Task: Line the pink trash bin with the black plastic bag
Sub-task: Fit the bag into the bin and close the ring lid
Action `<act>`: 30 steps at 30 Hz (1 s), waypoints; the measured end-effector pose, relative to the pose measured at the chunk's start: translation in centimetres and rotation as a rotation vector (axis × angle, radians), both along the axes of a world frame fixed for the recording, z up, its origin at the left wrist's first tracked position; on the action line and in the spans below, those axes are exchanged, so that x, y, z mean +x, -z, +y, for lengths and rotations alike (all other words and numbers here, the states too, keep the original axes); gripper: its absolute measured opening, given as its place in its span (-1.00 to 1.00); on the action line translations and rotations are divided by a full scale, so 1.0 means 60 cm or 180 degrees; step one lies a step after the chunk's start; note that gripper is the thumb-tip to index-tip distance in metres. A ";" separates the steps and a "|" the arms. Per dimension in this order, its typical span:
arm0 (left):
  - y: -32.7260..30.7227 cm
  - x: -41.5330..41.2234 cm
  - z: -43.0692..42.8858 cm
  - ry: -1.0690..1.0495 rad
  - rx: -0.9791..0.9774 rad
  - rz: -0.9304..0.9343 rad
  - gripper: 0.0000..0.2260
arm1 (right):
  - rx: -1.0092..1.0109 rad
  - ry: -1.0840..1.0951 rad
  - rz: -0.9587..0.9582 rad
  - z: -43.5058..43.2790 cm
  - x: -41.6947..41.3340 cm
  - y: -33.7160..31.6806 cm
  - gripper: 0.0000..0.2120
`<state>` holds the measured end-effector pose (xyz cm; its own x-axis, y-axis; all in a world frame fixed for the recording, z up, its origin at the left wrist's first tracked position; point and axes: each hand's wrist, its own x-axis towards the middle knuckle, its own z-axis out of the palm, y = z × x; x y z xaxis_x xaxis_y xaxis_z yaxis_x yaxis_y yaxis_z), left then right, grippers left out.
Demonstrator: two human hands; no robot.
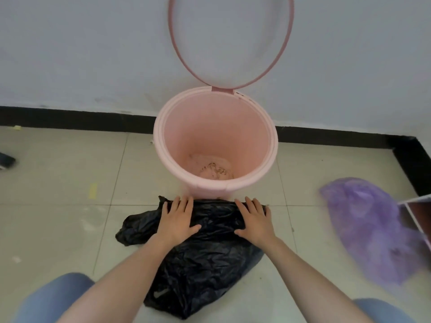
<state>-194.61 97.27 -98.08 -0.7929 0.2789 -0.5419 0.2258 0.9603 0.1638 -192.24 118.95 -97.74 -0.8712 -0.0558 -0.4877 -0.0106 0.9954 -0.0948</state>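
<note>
Pale wall (93, 54), black skirting (70, 118); beige tiled floor (58, 183)

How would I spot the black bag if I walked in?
Find the pink trash bin by the wall, its ring lid up. On the tiles just before it lies the black plastic bag, crumpled, under both flat hands; the other bag, off right, is purple.

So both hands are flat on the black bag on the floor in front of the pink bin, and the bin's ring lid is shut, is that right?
Not quite. The head view shows the ring lid flipped up and open, not shut. The rest holds: the left hand and right hand lie flat on the black bag on the floor in front of the pink bin.
</note>
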 end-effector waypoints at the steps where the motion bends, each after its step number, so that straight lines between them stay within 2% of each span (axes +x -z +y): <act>1: 0.011 0.001 0.001 -0.0011 -0.0011 -0.0090 -0.28 | 0.0021 -0.0024 -0.0063 0.001 0.000 0.015 -0.23; 4: 0.045 0.027 0.004 0.0033 -0.0046 -0.0309 -0.35 | 0.0082 -0.0086 -0.0006 0.006 0.024 0.062 -0.33; 6: 0.062 0.052 0.008 0.0107 -0.0033 -0.0369 -0.43 | 0.0044 -0.0056 0.0251 0.012 0.046 0.082 -0.48; 9: 0.073 0.074 0.014 0.0205 -0.0132 -0.0303 -0.50 | 0.0095 -0.0116 0.0136 0.023 0.059 0.085 -0.69; 14: 0.049 0.080 0.036 0.0261 -0.0093 -0.0105 -0.55 | -0.0494 0.0108 0.0207 0.046 0.052 0.043 -0.75; 17: 0.003 0.074 0.059 0.0479 0.0351 -0.0080 -0.69 | -0.0776 0.0270 0.0239 0.068 0.043 -0.031 -0.78; 19: -0.041 0.068 0.083 0.0720 0.0744 -0.0320 -0.78 | -0.0813 0.0262 0.0307 0.092 0.037 -0.094 -0.80; 22: -0.127 0.062 0.125 0.0799 0.1351 -0.0496 -0.80 | -0.0738 0.0323 0.0629 0.135 0.032 -0.193 -0.82; 26: -0.239 0.056 0.158 0.0370 0.2124 -0.0005 -0.87 | -0.0776 0.0552 0.1302 0.174 0.023 -0.324 -0.83; 30: -0.333 0.041 0.155 0.0013 0.2903 0.0613 -0.72 | -0.0841 0.0504 0.2309 0.156 0.007 -0.444 -0.76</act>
<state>-192.12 106.57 -78.13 -0.8443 0.5351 0.0288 0.3307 0.4780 0.8138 -191.83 128.32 -71.10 -0.9741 0.0608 0.2179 -0.0204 0.9357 -0.3522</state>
